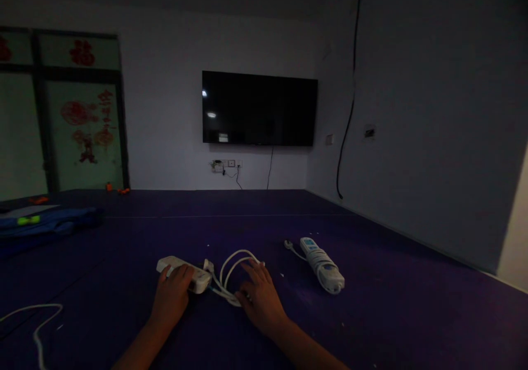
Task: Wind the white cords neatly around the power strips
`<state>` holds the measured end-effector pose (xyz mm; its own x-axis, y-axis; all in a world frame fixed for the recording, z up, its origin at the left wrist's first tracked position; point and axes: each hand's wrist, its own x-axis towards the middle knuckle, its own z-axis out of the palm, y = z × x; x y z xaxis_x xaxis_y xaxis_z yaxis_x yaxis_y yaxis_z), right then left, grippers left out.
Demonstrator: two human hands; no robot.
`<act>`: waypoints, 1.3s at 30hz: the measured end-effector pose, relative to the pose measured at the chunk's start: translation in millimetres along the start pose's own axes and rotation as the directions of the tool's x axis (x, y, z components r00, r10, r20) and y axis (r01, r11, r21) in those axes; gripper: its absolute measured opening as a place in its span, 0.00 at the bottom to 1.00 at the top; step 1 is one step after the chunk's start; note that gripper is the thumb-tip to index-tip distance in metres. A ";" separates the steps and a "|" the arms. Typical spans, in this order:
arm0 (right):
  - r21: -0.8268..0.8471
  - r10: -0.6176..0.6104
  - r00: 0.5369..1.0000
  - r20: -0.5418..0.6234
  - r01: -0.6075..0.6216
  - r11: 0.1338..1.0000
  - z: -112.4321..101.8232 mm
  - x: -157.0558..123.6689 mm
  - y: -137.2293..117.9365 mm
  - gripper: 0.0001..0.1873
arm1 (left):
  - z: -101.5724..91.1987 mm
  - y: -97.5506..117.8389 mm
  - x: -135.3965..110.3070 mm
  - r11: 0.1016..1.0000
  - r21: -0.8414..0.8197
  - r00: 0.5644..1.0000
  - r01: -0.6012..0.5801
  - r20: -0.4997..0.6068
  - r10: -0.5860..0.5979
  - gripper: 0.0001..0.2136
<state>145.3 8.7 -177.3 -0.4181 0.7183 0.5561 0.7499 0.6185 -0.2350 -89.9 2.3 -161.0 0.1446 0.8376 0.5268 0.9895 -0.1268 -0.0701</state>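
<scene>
My left hand (171,293) is wrapped over the middle of a white power strip (202,280) lying on the purple surface. A white plug (208,265) rests beside the strip's right end. The white cord (226,296) lies in loose loops to the right of the strip. My right hand (264,298) holds these loops, its thumb and fingers around the cord; part of the cord is hidden under it. Further right lies a second white power strip (331,275) with its cord wound around it, its plug (288,244) pointing away on a short free length.
A purple surface (391,304) runs to the walls. Another white cable (37,331) lies at the lower left. Blue cloth (61,224) and small orange objects (124,191) are at the far left. A television (259,109) and a hanging black cable (350,111) are on the walls.
</scene>
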 end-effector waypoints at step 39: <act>0.433 0.340 0.863 -0.373 -0.162 0.887 18.8 7.9 35.5 0.21 | 24.9 41.3 -20.2 0.862 -0.339 0.925 -0.378 -0.111 0.362 0.17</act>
<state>158.9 42.3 -196.2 0.0851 0.7115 0.6975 0.5109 0.5699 -0.6436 -51.8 -6.5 -195.7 0.4913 0.6703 0.5561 0.7952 -0.6057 0.0275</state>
